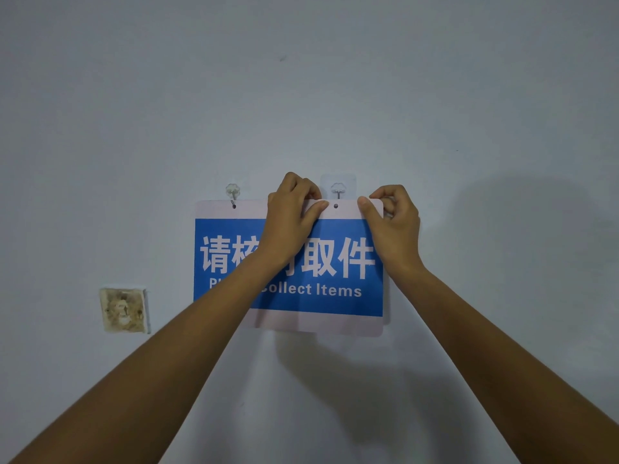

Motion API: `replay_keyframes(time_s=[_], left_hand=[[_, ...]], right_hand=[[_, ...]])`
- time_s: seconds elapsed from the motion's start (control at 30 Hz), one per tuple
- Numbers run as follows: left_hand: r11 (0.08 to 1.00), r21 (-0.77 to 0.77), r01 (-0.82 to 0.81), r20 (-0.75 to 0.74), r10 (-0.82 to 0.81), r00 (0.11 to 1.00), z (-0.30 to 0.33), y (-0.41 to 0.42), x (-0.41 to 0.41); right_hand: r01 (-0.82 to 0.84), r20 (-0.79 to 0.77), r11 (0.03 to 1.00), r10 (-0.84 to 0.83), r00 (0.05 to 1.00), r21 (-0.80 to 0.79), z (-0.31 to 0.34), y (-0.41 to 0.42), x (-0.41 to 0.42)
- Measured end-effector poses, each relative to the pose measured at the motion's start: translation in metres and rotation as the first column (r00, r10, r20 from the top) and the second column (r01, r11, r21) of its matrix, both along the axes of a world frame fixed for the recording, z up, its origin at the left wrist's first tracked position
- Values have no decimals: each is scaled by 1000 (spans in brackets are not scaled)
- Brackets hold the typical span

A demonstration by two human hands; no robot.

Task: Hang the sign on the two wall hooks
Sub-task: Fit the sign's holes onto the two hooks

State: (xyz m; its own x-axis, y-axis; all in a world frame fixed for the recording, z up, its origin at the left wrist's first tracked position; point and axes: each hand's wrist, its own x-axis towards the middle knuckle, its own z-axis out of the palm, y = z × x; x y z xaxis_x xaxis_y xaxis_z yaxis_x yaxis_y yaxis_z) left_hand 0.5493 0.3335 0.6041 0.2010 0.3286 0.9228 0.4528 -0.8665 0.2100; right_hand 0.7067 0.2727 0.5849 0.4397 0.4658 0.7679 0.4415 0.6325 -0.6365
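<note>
A blue and white sign (335,296) with Chinese characters and the words "Collect Items" lies flat against the wall. Its left hole sits on the left clear hook (232,192), whose wire passes through it. The right hole (336,206) lies just below the right clear hook (338,190) and is not on it. My left hand (291,216) pinches the sign's top edge just left of that hole. My right hand (392,219) pinches the top right corner. My left forearm hides part of the lettering.
A stained, worn wall socket box (123,310) sits low on the left of the plain pale wall (335,95). My arms' shadows fall on the wall below and to the right of the sign.
</note>
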Motion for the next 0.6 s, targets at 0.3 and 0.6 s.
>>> replay_keyframes(time_s=[0.3,0.6], left_hand=[[1000,-14,-20,4,20,1000,1,1,2],[999,-34,-14,22,15,1000,9,3,2]], right_hand=[[5,10,1000,-6,1000,12,2,3,-1],[50,28,999,-50,998,3,18,6,-1]])
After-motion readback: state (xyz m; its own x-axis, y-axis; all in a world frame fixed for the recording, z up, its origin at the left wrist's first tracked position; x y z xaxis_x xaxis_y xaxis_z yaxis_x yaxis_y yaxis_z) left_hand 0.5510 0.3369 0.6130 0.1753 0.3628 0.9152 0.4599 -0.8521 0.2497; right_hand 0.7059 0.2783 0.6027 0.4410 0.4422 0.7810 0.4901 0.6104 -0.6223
